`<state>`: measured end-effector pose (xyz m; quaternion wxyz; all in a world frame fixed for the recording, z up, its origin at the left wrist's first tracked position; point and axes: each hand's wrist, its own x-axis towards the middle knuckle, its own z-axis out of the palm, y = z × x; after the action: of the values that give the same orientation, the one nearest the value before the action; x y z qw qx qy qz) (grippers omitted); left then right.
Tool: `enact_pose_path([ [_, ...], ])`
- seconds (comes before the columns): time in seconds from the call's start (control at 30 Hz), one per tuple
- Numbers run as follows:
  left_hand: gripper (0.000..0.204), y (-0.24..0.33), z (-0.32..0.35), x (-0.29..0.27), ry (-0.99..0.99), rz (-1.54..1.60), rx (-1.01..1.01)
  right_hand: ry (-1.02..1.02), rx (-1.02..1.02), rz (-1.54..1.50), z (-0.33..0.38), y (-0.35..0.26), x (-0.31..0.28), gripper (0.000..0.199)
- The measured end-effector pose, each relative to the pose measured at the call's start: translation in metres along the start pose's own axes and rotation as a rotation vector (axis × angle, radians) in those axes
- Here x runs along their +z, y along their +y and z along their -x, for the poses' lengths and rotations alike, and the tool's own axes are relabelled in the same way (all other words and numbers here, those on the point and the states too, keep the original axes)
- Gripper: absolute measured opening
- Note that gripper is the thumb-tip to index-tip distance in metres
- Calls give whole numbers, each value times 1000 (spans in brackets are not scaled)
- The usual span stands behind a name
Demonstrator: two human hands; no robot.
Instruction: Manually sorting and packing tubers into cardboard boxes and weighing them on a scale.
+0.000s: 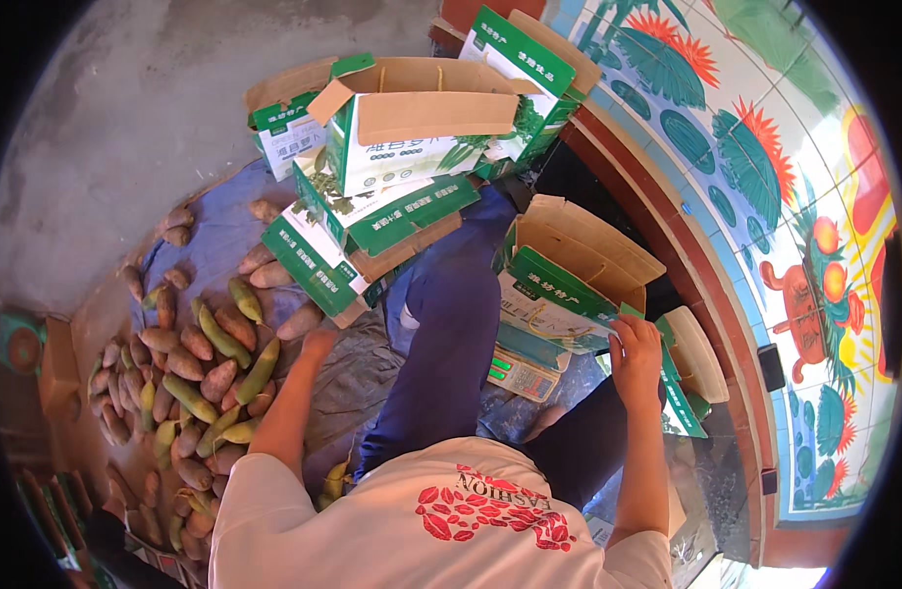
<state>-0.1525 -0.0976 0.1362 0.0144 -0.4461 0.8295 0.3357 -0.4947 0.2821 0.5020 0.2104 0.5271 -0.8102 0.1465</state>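
Observation:
My right hand (636,355) has its fingers curled at the near right corner of an open green-and-white cardboard box (557,287). The box sits on a scale (523,375) with green lit digits, between my legs. Low on the left, my left hand (319,344) is beside a brownish sweet potato (300,321). Its fingers are hidden, so whether it grips the sweet potato is unclear. Left of that hand spreads a heap of sweet potatoes (184,363), with long green radishes (259,372) lying among them.
Several green-and-white cartons, one standing open (412,147), are grouped ahead of me on a blue cloth (211,231). Another carton (689,368) stands right of my right hand. A raised brown ledge (701,265) and a painted tile wall (765,196) curve along the right.

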Motion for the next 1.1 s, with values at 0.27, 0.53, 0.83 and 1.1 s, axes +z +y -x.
enact_pose_path([
  [0.27,28,-35,78,34,-481,-792,15,-87,-7,-59,-18,15,27,26],
  [0.53,36,-51,107,74,-542,-731,5,-307,-5,-45,-43,45,64,36],
  [0.83,32,4,116,51,-310,-78,-351,-662,36,-84,-50,81,98,23],
  [1.1,31,5,123,49,-253,-124,-225,-691,48,-256,-47,84,99,20],
])
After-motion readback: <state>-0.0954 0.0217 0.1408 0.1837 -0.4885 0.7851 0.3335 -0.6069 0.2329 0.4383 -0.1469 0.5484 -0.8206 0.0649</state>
